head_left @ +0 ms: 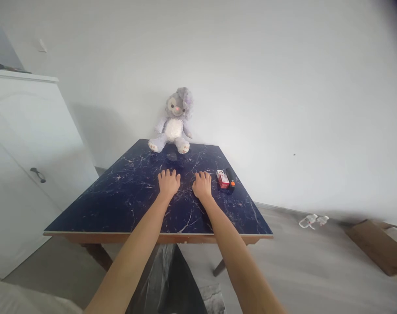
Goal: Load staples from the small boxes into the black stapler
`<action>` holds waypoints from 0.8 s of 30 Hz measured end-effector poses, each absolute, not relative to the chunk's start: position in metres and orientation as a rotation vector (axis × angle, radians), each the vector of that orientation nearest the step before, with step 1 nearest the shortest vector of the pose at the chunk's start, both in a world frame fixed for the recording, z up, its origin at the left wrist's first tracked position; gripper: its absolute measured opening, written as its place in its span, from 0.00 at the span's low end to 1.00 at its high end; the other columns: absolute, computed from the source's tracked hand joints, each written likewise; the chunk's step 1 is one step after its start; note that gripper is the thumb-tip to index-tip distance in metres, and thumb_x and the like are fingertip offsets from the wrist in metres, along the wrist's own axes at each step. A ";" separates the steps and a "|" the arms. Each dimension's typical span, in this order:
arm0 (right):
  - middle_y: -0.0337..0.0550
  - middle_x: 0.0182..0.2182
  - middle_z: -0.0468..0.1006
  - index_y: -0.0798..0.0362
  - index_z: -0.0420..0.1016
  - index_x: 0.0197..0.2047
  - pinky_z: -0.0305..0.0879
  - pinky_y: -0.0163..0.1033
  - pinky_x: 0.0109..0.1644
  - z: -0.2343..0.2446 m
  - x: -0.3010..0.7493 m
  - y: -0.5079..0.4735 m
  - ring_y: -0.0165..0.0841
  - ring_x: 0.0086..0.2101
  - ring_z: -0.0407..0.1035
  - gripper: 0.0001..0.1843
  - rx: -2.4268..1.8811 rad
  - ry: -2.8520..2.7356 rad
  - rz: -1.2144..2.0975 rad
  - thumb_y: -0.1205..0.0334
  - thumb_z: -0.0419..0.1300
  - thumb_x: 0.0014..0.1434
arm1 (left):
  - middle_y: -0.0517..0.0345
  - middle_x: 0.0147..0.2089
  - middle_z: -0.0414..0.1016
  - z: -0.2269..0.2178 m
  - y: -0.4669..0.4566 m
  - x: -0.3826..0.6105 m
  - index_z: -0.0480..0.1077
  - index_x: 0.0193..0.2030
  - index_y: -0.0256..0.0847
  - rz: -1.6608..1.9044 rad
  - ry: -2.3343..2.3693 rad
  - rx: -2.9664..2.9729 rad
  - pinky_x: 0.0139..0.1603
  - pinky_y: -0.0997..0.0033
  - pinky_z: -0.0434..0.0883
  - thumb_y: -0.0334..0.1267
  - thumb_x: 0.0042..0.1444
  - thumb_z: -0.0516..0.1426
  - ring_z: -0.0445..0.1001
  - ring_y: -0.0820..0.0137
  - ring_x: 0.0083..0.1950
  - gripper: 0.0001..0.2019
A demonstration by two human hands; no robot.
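Both my arms reach out over a dark blue marbled table (120, 200). My left hand (168, 182) lies flat on the tabletop near the middle, fingers stretched out and holding nothing. My right hand (202, 184) lies flat beside it, a hand's width to the right, also open and bare. Just right of my right hand lies a small red and white box (222, 179), and against it a black stick-shaped object with an orange end (231, 177). A grey and white plush rabbit (174, 122) sits at the table's far edge, leaning on the wall.
A white cabinet (25, 161) with a dark handle stands to the left. A white wall runs behind the table. On the floor at right lie crumpled clear plastic bottles (312, 220) and a brown cardboard box (375, 245). A dark plastic-wrapped thing (172, 279) sits under the table's near edge.
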State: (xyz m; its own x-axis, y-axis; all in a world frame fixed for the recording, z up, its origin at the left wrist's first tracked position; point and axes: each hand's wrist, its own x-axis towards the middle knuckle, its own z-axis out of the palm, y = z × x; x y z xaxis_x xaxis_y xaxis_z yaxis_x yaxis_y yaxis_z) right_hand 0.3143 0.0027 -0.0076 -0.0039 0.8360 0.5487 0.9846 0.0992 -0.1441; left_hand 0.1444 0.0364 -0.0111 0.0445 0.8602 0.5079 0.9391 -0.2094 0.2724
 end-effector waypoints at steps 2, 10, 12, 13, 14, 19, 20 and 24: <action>0.55 0.55 0.72 0.56 0.73 0.56 0.50 0.51 0.65 -0.004 0.312 0.004 0.48 0.60 0.57 0.20 -1.735 -2.012 -0.364 0.66 0.52 0.63 | 0.34 0.57 0.71 -0.015 0.038 0.144 0.74 0.55 0.37 -0.822 -1.946 -2.227 0.61 0.43 0.56 0.48 0.67 0.44 0.62 0.44 0.63 0.24; 0.48 0.50 0.77 0.51 0.78 0.52 0.61 0.42 0.56 -0.005 0.313 0.010 0.40 0.50 0.67 0.23 -1.761 -2.161 -0.092 0.72 0.49 0.59 | 0.40 0.53 0.74 -0.013 0.047 0.117 0.77 0.48 0.41 -0.933 -1.848 -2.413 0.60 0.49 0.60 0.47 0.60 0.55 0.65 0.48 0.59 0.17; 0.50 0.49 0.77 0.52 0.79 0.51 0.58 0.45 0.59 -0.004 0.314 0.005 0.42 0.52 0.65 0.23 -1.734 -2.055 -0.145 0.71 0.49 0.59 | 0.46 0.48 0.77 -0.009 0.053 0.100 0.78 0.45 0.44 -0.947 -1.816 -2.452 0.58 0.56 0.63 0.46 0.62 0.54 0.70 0.56 0.53 0.14; 0.51 0.49 0.77 0.53 0.78 0.51 0.56 0.48 0.61 -0.003 0.316 0.001 0.43 0.54 0.63 0.22 -1.726 -1.958 -0.218 0.70 0.49 0.59 | 0.48 0.45 0.78 -0.007 0.055 0.092 0.78 0.45 0.45 -0.968 -1.818 -2.445 0.57 0.59 0.64 0.46 0.64 0.52 0.72 0.58 0.50 0.14; 0.52 0.51 0.76 0.53 0.77 0.52 0.53 0.52 0.63 0.000 0.318 -0.004 0.45 0.56 0.60 0.22 -1.726 -1.826 -0.314 0.69 0.49 0.60 | 0.49 0.43 0.79 -0.006 0.057 0.084 0.77 0.46 0.45 -0.994 -1.830 -2.419 0.55 0.61 0.65 0.44 0.66 0.50 0.73 0.60 0.48 0.16; 0.61 0.64 0.60 0.56 0.65 0.64 0.45 0.65 0.63 0.012 0.360 -0.026 0.56 0.64 0.49 0.29 -1.887 -1.167 -0.607 0.55 0.52 0.62 | 0.45 0.41 0.80 -0.004 0.057 0.045 0.74 0.51 0.40 -1.180 -1.978 -2.129 0.48 0.62 0.68 0.41 0.68 0.45 0.77 0.57 0.45 0.18; 0.63 0.64 0.58 0.57 0.62 0.65 0.47 0.65 0.62 0.012 0.373 -0.028 0.57 0.63 0.51 0.31 -1.951 -1.078 -0.575 0.52 0.51 0.62 | 0.46 0.40 0.80 -0.004 0.057 0.036 0.74 0.50 0.41 -1.226 -1.986 -2.089 0.48 0.63 0.68 0.41 0.67 0.47 0.77 0.57 0.43 0.17; 0.64 0.51 0.73 0.60 0.70 0.58 0.61 0.52 0.55 0.006 0.421 -0.029 0.50 0.50 0.69 0.29 -2.176 -1.005 -0.051 0.51 0.40 0.68 | 0.50 0.39 0.81 -0.003 0.057 0.001 0.75 0.48 0.43 -1.335 -1.933 -2.126 0.48 0.65 0.69 0.43 0.64 0.50 0.78 0.59 0.43 0.15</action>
State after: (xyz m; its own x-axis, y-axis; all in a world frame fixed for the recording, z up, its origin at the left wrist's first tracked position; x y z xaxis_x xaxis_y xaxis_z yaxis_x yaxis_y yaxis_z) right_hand 0.4207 -0.0287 0.0056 0.6945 0.6458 0.3173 0.6746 -0.4310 -0.5993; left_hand 0.0012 0.0568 -0.0033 -0.0991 0.8298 0.5493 0.8074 -0.2555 0.5317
